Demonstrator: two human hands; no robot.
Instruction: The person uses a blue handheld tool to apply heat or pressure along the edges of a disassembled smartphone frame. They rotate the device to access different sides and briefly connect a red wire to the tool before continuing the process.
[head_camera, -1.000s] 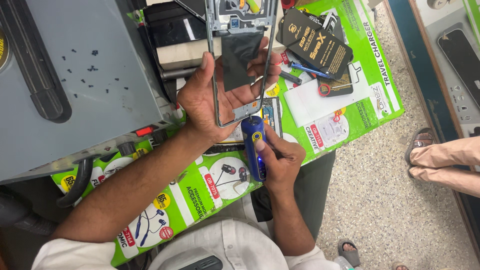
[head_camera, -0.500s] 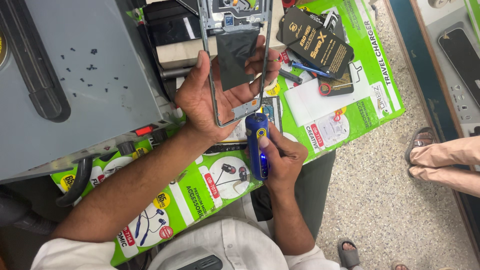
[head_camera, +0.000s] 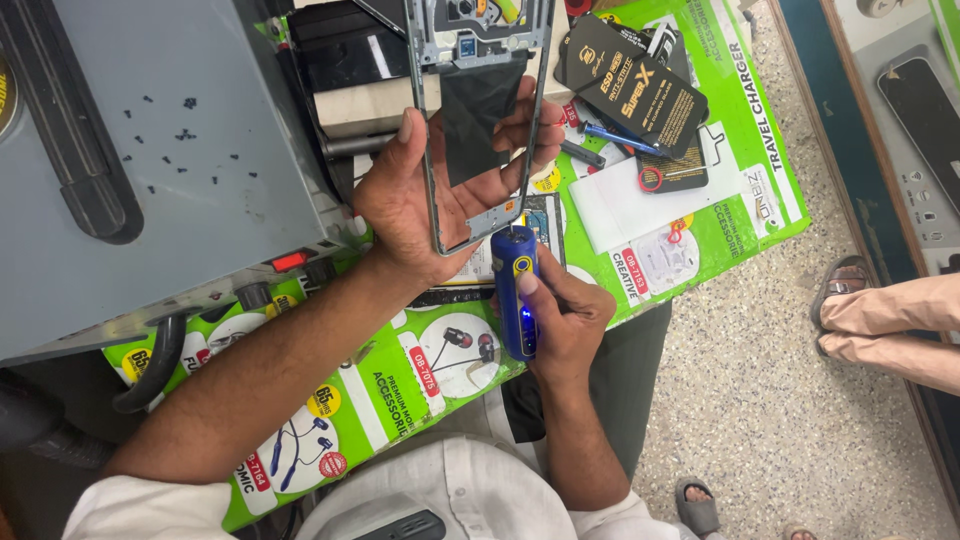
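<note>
Metal edges are framing the opened phone chassis (head_camera: 478, 120) that the left hand (head_camera: 425, 195) is cupping from below, thumb lying along one long rail and fingertips curling around the other, so the frame is sitting tilted above the green printed mat (head_camera: 700, 215). Inside that frame, a dark rectangular panel is filling the middle, and small circuit parts are crowding the upper end, where the picture's top edge is cutting them off. Gripped firmly in the right hand (head_camera: 570, 320) is a blue electric screwdriver (head_camera: 515, 290), a small light glowing on its side; its upper end is meeting the lower corner of the chassis, though the bit itself is too fine to make out. Tiny black screws (head_camera: 170, 120) are lying scattered on the sloped top of a grey machine (head_camera: 150, 190), which is running out of view at the left. Beyond the chassis, a black flat packet (head_camera: 630, 85) is resting on the mat, overlapping a second dark packet beneath it, and a blue pen-like tool (head_camera: 620, 138) is lying across them. White paper (head_camera: 640, 200) is lying beside these. Another person's sandalled foot (head_camera: 850, 295) is showing on the speckled floor at the right, the rest of that person being cut off.
</note>
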